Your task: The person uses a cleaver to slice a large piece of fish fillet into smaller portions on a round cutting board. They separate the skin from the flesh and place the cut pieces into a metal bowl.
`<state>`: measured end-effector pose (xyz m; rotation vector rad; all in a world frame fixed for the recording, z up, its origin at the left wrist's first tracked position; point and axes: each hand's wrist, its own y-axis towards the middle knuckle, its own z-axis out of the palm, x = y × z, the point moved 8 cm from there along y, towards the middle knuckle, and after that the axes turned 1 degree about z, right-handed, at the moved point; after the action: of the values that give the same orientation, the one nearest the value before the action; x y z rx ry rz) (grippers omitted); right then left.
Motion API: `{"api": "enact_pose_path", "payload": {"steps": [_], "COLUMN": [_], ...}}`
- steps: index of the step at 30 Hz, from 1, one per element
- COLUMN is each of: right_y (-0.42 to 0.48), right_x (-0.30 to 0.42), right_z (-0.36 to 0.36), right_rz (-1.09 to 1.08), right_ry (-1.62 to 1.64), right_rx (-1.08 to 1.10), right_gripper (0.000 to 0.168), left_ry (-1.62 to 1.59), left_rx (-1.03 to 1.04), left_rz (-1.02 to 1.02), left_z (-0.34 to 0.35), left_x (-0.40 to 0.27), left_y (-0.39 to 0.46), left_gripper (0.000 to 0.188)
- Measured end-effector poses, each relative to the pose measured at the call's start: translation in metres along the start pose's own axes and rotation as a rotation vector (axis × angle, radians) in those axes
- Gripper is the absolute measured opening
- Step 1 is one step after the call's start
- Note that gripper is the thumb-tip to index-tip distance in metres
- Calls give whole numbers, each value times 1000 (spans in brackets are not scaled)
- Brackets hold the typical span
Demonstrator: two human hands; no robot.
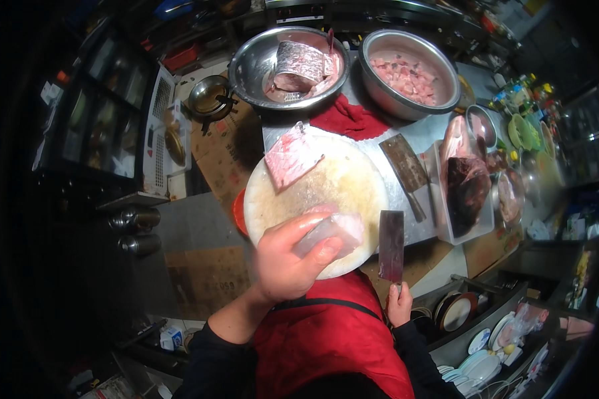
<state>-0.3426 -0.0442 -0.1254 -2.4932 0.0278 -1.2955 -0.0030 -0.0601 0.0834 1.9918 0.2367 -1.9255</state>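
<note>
Over the near part of a round chopping board [359,169], my left hand [294,254] grips a thick piece of raw fish [337,234] between thumb and fingers. My right hand [399,304] holds a cleaver [391,244] by its handle, blade pointing away from me, just off the board's right edge. A flat slab of raw fish [294,157] lies at the board's far left. A second cleaver [404,162] with a stained blade rests on the metal table right of the board.
Beyond the board stand a steel bowl [237,82] with large fish pieces and a steel pot [451,102] with cut chunks, a red cloth [349,117] near them. At right, a plastic tub [447,219] holds a large fish part. Plates [481,366] fill a lower-right shelf.
</note>
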Motion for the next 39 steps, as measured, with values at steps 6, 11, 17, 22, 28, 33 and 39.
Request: {"api": "enact_pose_path", "payload": {"steps": [6, 11, 17, 22, 28, 33, 39], "right_y": [-1, -2, -3, -3, -2, -3, -4], "right_x": [8, 4, 0, 3, 4, 2, 6], "right_z": [2, 3, 4, 3, 2, 3, 3], "right_rz": [-60, -67, -65, -98, -124, -87, 0], "right_ry": [32, 34, 14, -12, -35, -15, -30], "right_rx": [-8, -13, -15, -30, -44, -38, -7], "right_gripper": [19, 20, 21, 22, 22, 21, 22], "left_ry": [-36, -46, -293, -438, -511, -468, -419], "left_rx": [-13, -47, -68, -86, -48, -43, -36], "left_rz": [-47, -95, -174, -182, -132, -48, 102], "left_z": [-2, -7, -3, 2, 2, -5, -11], "left_x": [2, 13, 16, 6, 9, 12, 5], "left_y": [-3, -8, -5, -3, -4, -6, -4], "left_gripper": [34, 31, 36, 41, 43, 39, 37]}}
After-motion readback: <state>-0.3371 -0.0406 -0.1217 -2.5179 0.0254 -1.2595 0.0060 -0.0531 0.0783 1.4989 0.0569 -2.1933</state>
